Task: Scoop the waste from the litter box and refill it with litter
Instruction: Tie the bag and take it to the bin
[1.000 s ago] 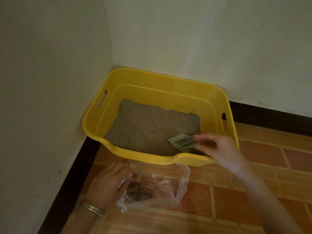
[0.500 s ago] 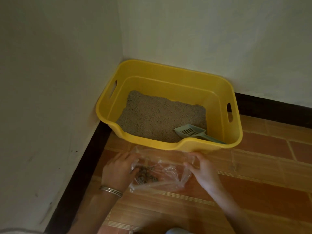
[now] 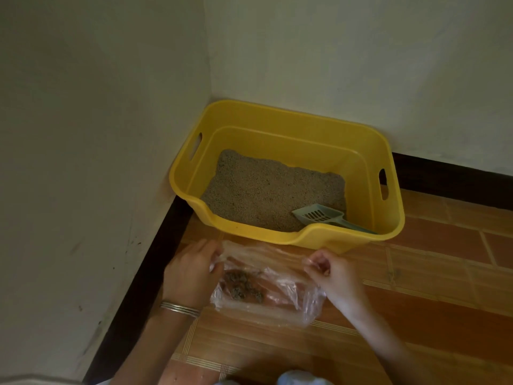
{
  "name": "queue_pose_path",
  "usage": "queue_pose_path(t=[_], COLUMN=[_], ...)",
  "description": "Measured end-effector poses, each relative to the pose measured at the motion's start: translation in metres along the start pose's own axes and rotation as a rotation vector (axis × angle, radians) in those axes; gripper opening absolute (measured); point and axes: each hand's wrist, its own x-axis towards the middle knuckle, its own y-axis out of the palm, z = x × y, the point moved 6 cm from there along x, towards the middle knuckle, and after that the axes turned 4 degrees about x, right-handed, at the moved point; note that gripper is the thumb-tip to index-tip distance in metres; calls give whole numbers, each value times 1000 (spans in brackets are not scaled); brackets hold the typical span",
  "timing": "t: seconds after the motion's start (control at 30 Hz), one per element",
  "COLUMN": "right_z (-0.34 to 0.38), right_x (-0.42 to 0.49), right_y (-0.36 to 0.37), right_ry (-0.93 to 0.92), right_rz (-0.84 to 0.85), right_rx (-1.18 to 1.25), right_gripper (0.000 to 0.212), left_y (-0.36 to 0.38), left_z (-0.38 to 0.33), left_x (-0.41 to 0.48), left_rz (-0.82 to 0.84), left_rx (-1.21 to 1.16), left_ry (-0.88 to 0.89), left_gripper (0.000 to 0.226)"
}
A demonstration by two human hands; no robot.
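Litter box (image 3: 277,134): rigid yellow plastic, rounded rectangle, slot handles at both ends. Inside it lies flat, grainy grey-tan litter (image 3: 263,190). Scoop (image 3: 319,213), pale green slotted plastic, lies in the box's near right corner, head toward the box's middle, handle toward its right end. Just in front of the box, a thin crinkled clear bag (image 3: 288,304) holds dark clumped waste (image 3: 241,284). Left hand (image 3: 191,273) and right hand (image 3: 333,273) each pinch the bag's mouth.
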Motion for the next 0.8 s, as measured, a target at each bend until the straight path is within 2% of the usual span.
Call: queue_pose_path(t=[0.13,0.23,0.3,0.4,0.47,0.53,0.63,0.77,0.8], right_z=[49,77,87,80,71,71,83,90,92], right_x=[-7,-8,-8,-3,-1,0,-3,-5,-5], right_y=[-29,-44,-48,-46,-49,-60,-76,-66,-68], right_ry=[-274,-409,-449,-370,-282,-269,-295,-209,-203], right_rz=[-110,-162,-136,-38,-9,-45,-89,146,155], right_rx=[39,-26,-47,-145,-232,-235,-85,208,294], right_gripper=[9,7,13,22,17,12,11,23,23], left_y=[-27,-46,-54,-59,-61,-67,-77,-83,-87], left_z=[-7,-12,-13,-10,-10,-13,-17,-22,-26], left_x=[6,11,13,15,15,14,14,15,14], left_rz=[-84,-140,-144,-137,-130,-153,-197,-203,-228], left_rx=[-69,-182,-257,-300,-281,-296,-313,-342,-359], left_ry=[-1,-6,-31,-89,-91,-77,-61,-39,-23], left_gripper=[13,20,23,32,35,30,27,30,28])
